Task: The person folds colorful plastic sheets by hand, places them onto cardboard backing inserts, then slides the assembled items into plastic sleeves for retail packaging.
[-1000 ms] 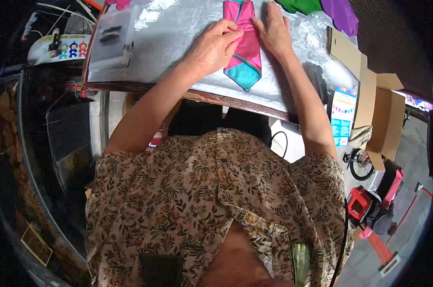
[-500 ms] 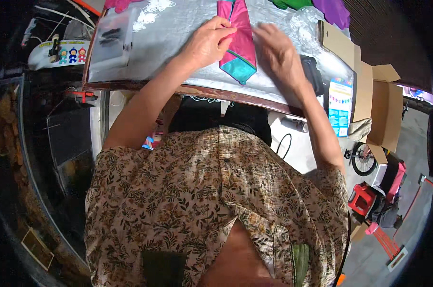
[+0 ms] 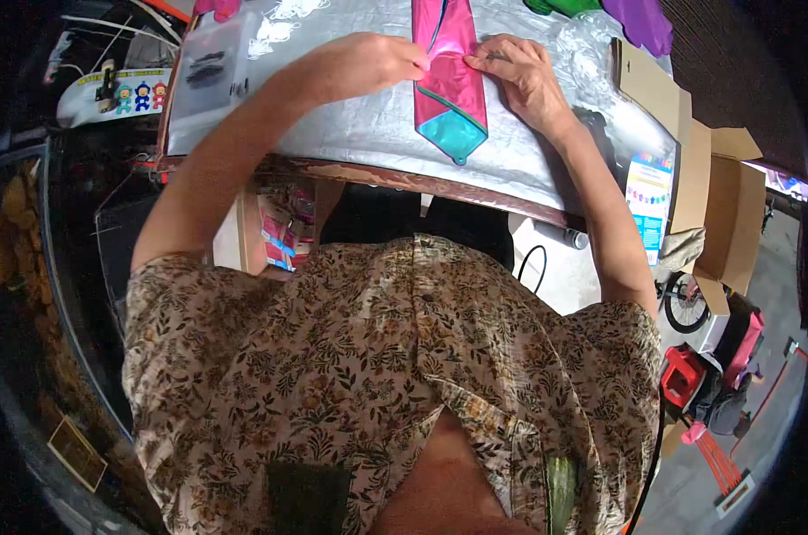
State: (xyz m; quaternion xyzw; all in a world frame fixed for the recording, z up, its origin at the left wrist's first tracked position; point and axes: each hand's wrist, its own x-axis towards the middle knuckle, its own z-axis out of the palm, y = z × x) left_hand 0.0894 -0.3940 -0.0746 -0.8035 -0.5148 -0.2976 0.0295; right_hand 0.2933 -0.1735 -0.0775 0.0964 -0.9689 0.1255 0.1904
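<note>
Pink-and-teal fabric (image 3: 452, 87) lying on the tabletop (image 3: 333, 138) before you, teal tip (image 3: 452, 136) pointing your way, your left hand (image 3: 373, 65) pinching its left edge, your right hand (image 3: 526, 85) touching its right edge, grip unclear, purple cloth (image 3: 638, 25) lying beyond, rightward.

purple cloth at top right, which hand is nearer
Right. The right hand is below and left of the purple cloth in the picture; the left hand is farther, at the left edge of pink fabric.
</note>
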